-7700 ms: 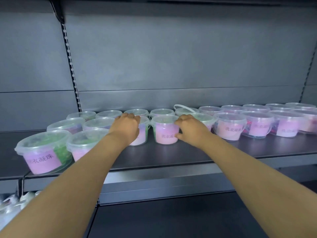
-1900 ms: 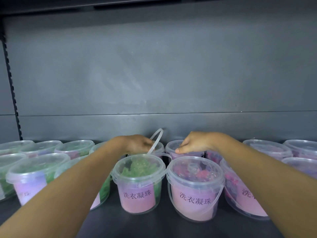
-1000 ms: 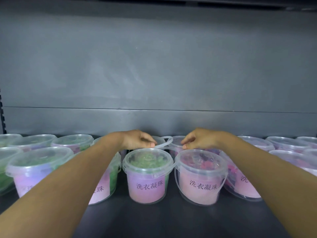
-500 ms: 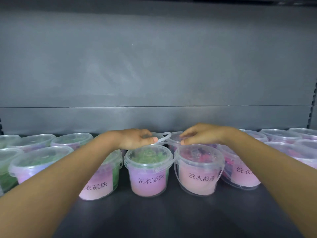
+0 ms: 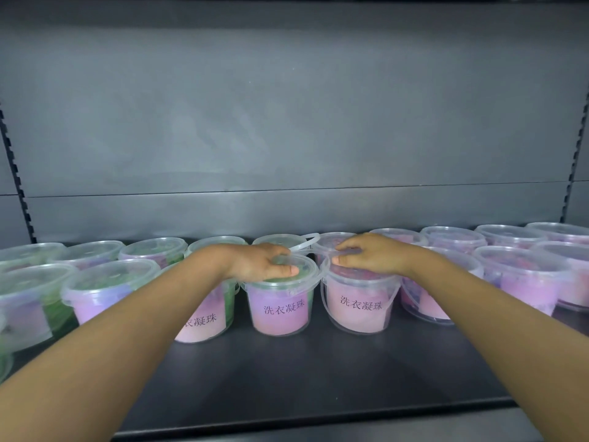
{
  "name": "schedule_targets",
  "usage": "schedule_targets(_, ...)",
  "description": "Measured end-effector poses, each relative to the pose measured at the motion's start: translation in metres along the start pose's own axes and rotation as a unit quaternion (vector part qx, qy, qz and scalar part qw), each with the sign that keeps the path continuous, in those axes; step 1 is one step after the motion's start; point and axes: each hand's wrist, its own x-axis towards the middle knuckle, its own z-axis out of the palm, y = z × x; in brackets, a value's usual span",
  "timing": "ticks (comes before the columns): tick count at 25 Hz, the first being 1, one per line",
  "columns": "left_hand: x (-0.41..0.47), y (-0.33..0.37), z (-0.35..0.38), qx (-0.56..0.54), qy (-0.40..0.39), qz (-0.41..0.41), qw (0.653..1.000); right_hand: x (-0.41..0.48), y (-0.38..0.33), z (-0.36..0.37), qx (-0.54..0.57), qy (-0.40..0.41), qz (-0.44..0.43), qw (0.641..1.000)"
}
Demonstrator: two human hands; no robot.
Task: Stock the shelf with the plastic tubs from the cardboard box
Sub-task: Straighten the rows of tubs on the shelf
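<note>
Clear plastic tubs with pink labels stand in two rows on the dark shelf [image 5: 318, 374]. My left hand [image 5: 259, 263] lies flat on the lid of a front tub with green contents [image 5: 280, 311], thumb on the lid's near side. My right hand [image 5: 374, 255] rests on the lid of the pink-filled front tub [image 5: 360, 309] beside it, fingers spread over the top. Directly behind, a rear tub [image 5: 274, 241] has its white handle [image 5: 307, 241] lying low across the rim. The cardboard box is out of view.
More tubs fill the shelf to the left [image 5: 102, 291] and right [image 5: 522, 275]. The grey back panel [image 5: 293, 122] rises straight behind the rear row. A bare strip of shelf runs in front of the tubs up to the front edge [image 5: 318, 416].
Both hands have drawn back from the rear tubs and the raised handle onto the lids of the two front tubs. The handle now lies low. The view has pulled back.
</note>
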Motion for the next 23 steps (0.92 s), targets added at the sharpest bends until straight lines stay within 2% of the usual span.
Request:
schedule_targets(4,-0.008,0.008,-0.002,0.042,0.043,-0.001,0.998,-0.002,-0.004,-0.005,-0.041,0.002,0.008,0.999)
schedule_targets(8,-0.033,0.025,0.004,0.153,0.185,0.005,0.971,-0.023,-0.021,-0.027,-0.147,0.017,-0.010,0.989)
schedule_targets(12,-0.067,0.052,0.030,0.177,0.285,-0.026,0.942,-0.084,-0.022,-0.036,-0.159,0.072,-0.050,0.983)
schedule_targets(16,-0.103,0.090,0.057,0.242,0.256,-0.056,0.934,-0.148,0.003,-0.030,-0.158,0.050,-0.045,0.985)
schedule_targets(19,-0.129,0.125,0.071,0.230,0.237,-0.080,0.940,-0.195,0.027,-0.038,-0.160,0.052,-0.030,0.985)
schedule_targets(23,-0.161,0.189,0.094,0.207,0.251,-0.101,0.940,-0.256,0.063,-0.061,-0.146,0.042,-0.024,0.988)
